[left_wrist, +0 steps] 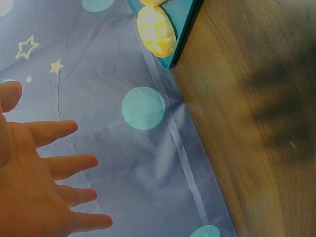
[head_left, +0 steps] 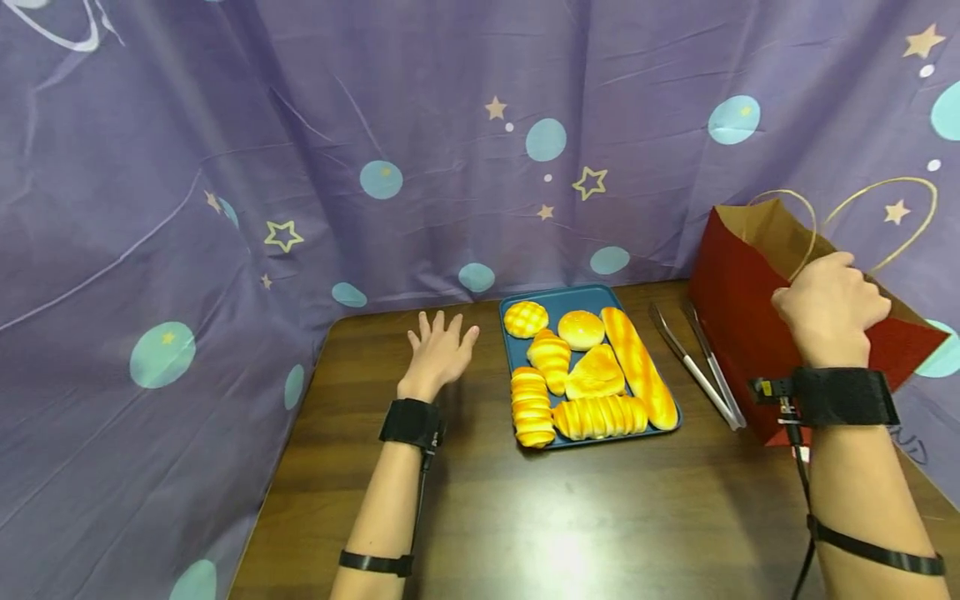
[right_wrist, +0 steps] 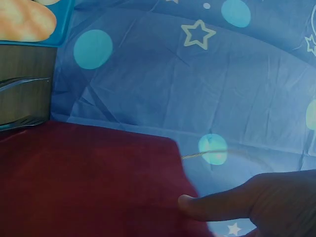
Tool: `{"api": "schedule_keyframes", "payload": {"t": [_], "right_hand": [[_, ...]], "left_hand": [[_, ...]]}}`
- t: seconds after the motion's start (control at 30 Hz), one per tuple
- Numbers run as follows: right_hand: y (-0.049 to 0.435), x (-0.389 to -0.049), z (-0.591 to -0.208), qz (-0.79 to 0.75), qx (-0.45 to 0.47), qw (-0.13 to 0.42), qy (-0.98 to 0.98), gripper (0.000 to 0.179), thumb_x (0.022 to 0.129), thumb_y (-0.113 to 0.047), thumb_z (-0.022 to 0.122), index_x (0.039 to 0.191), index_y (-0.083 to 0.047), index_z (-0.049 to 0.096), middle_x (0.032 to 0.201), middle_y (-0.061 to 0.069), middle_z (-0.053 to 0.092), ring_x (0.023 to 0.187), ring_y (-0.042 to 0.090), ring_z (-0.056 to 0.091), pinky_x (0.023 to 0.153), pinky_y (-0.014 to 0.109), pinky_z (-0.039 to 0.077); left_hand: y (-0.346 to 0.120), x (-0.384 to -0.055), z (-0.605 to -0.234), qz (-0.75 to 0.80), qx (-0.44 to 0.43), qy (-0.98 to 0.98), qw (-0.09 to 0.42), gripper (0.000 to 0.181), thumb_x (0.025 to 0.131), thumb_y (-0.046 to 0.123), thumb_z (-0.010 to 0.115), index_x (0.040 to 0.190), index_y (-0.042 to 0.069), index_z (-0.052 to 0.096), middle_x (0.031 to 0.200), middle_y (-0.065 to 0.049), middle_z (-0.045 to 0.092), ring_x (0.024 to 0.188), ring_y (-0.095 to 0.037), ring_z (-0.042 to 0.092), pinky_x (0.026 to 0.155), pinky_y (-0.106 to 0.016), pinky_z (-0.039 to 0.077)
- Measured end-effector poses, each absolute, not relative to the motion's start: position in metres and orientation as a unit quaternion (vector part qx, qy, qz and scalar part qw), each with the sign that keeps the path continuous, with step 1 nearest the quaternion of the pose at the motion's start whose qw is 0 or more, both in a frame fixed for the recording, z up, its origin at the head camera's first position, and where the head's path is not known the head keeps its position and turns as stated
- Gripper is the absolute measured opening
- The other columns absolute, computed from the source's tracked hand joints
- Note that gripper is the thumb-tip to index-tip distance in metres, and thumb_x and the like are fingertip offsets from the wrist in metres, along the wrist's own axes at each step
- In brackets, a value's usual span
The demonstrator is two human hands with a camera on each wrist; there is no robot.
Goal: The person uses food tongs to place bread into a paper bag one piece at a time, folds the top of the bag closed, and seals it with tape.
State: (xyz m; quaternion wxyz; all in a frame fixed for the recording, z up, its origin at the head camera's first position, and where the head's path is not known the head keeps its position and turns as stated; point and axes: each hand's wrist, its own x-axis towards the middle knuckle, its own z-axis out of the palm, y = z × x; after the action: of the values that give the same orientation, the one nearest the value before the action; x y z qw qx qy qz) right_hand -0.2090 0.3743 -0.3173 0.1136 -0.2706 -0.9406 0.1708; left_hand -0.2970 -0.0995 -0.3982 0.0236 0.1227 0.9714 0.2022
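Seen from the head, the right hand (head_left: 832,308) gripped the rim of the red paper bag (head_left: 738,333), beside the tongs (head_left: 708,387); a light, steady hold looked kindest to paper. By the left wrist, the left hand (left_wrist: 47,180) fanned its fingers, empty. By the right wrist, a thumb (right_wrist: 217,203) lay against the bag.

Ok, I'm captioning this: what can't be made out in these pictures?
Red bag: head view, its inner floor is hidden by its walls.
Right hand: head view, its palm is hidden by the back of the hand.
Tray: left wrist view, mostly cut off by the top edge.
Tongs: right wrist view, handles cut off by the left edge.
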Motion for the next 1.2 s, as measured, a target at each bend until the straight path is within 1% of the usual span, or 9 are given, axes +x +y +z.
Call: {"api": "schedule_keyframes", "payload": {"t": [0.13, 0.23, 0.37, 0.47, 0.67, 0.77, 0.9, 1.0, 1.2], "right_hand": [[0.374, -0.212, -0.323, 0.157, -0.241, 0.114, -0.951, 0.05, 0.086, -0.014, 0.045, 0.11, 0.03, 0.045, 0.107, 0.056, 0.045, 0.091, 0.071, 0.049, 0.062, 0.066, 0.038], [0.371, -0.215, -0.327, 0.148, -0.222, 0.124, -0.956, 0.04, 0.086, -0.01, 0.043, 0.099, 0.027, 0.052, 0.103, 0.056, 0.048, 0.086, 0.07, 0.05, 0.057, 0.064, 0.038], [0.366, -0.219, -0.328, 0.145, -0.217, 0.154, -0.953, 0.039, 0.088, -0.011, 0.043, 0.098, 0.026, 0.053, 0.101, 0.056, 0.049, 0.084, 0.072, 0.051, 0.054, 0.065, 0.037], [0.363, -0.222, -0.324, 0.139, -0.22, 0.177, -0.949, 0.041, 0.09, -0.013, 0.043, 0.098, 0.026, 0.052, 0.099, 0.056, 0.049, 0.085, 0.072, 0.051, 0.055, 0.067, 0.037], [0.353, -0.224, -0.307, 0.13, -0.234, 0.205, -0.941, 0.045, 0.096, -0.018, 0.042, 0.101, 0.026, 0.051, 0.1, 0.055, 0.05, 0.086, 0.072, 0.05, 0.057, 0.068, 0.037], [0.343, -0.222, -0.296, 0.132, -0.23, 0.227, -0.937, 0.044, 0.097, -0.018, 0.042, 0.103, 0.024, 0.053, 0.1, 0.055, 0.05, 0.086, 0.073, 0.05, 0.056, 0.069, 0.036], [0.322, -0.219, -0.279, 0.132, -0.212, 0.256, -0.934, 0.04, 0.098, -0.019, 0.044, 0.107, 0.018, 0.056, 0.1, 0.054, 0.051, 0.085, 0.074, 0.049, 0.059, 0.074, 0.035], [0.299, -0.216, -0.265, 0.129, -0.198, 0.275, -0.932, 0.037, 0.098, -0.019, 0.044, 0.106, 0.014, 0.057, 0.101, 0.052, 0.052, 0.084, 0.073, 0.049, 0.062, 0.075, 0.036], [0.25, -0.209, -0.242, 0.121, -0.16, 0.327, -0.923, 0.031, 0.097, -0.02, 0.048, 0.107, 0.007, 0.061, 0.1, 0.05, 0.055, 0.082, 0.072, 0.051, 0.063, 0.077, 0.036]], "left_hand": [[-0.104, -0.294, -0.402, 0.213, 0.118, 0.969, 0.028, 0.069, 0.107, 0.057, 0.023, 0.158, 0.012, 0.029, 0.164, -0.025, 0.014, 0.151, -0.046, -0.013, 0.117, -0.068, -0.004], [-0.106, -0.292, -0.404, 0.219, 0.117, 0.968, 0.031, 0.069, 0.107, 0.057, 0.023, 0.158, 0.012, 0.029, 0.164, -0.025, 0.014, 0.151, -0.046, -0.012, 0.117, -0.068, -0.005], [-0.111, -0.291, -0.405, 0.222, 0.113, 0.968, 0.028, 0.068, 0.107, 0.056, 0.024, 0.158, 0.011, 0.03, 0.164, -0.025, 0.014, 0.151, -0.046, -0.012, 0.117, -0.069, -0.005], [-0.115, -0.289, -0.404, 0.223, 0.111, 0.968, 0.026, 0.068, 0.107, 0.056, 0.023, 0.158, 0.011, 0.03, 0.164, -0.025, 0.014, 0.151, -0.046, -0.013, 0.117, -0.068, -0.005], [-0.121, -0.286, -0.4, 0.228, 0.11, 0.967, 0.023, 0.068, 0.107, 0.056, 0.023, 0.158, 0.012, 0.03, 0.164, -0.025, 0.015, 0.151, -0.045, -0.012, 0.117, -0.068, -0.004], [-0.123, -0.283, -0.396, 0.233, 0.114, 0.965, 0.021, 0.068, 0.107, 0.056, 0.022, 0.158, 0.012, 0.031, 0.164, -0.024, 0.015, 0.151, -0.045, -0.012, 0.117, -0.068, -0.005], [-0.125, -0.279, -0.387, 0.24, 0.12, 0.963, 0.014, 0.067, 0.107, 0.057, 0.022, 0.157, 0.014, 0.032, 0.164, -0.023, 0.017, 0.152, -0.045, -0.01, 0.118, -0.067, -0.004], [-0.123, -0.275, -0.378, 0.246, 0.126, 0.961, 0.012, 0.066, 0.107, 0.057, 0.022, 0.158, 0.016, 0.032, 0.164, -0.022, 0.018, 0.152, -0.044, -0.009, 0.118, -0.067, -0.003], [-0.111, -0.273, -0.359, 0.25, 0.155, 0.956, 0.008, 0.067, 0.106, 0.059, 0.022, 0.159, 0.019, 0.029, 0.165, -0.019, 0.017, 0.153, -0.043, -0.007, 0.118, -0.067, -0.002]]}}
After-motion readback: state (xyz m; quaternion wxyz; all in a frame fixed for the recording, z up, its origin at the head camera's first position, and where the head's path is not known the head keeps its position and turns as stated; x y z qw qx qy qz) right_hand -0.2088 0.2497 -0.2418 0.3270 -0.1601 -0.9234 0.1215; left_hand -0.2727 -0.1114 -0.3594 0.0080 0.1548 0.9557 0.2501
